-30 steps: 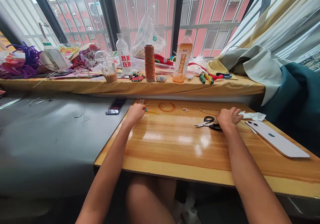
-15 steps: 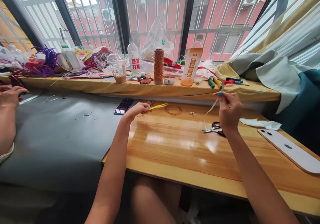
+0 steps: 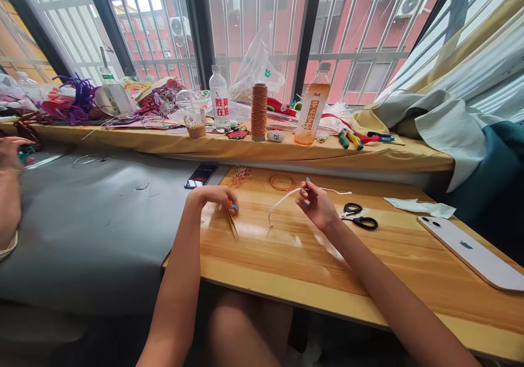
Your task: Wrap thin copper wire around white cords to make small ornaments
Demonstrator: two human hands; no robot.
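My left hand (image 3: 219,197) is closed round slim yellow tweezers (image 3: 232,225), whose points face down toward the wooden table (image 3: 262,263). To the right, my right hand (image 3: 318,206) pinches a thin white strip (image 3: 282,199) between thumb and finger. One end of the strip curves down to the left, and the other sticks out to the right. Black-handled scissors (image 3: 360,222) lie just right of this hand, their blades partly hidden by it. Behind my hands are a coil of copper-coloured wire (image 3: 282,182) and a tangle of wire (image 3: 240,176).
A dark phone (image 3: 200,175) lies at the back left; a white phone (image 3: 466,247) and tissue (image 3: 421,206) are at right. On the ledge stand a cord spool (image 3: 259,113), a tea bottle (image 3: 313,108), a cup (image 3: 195,122) and pliers (image 3: 350,139). Another person's hand (image 3: 10,154) is far left.
My right hand has moved left and down with the white strip, uncovering the scissors' handles. My left hand has lowered and turned, so the tweezers now point down instead of right.
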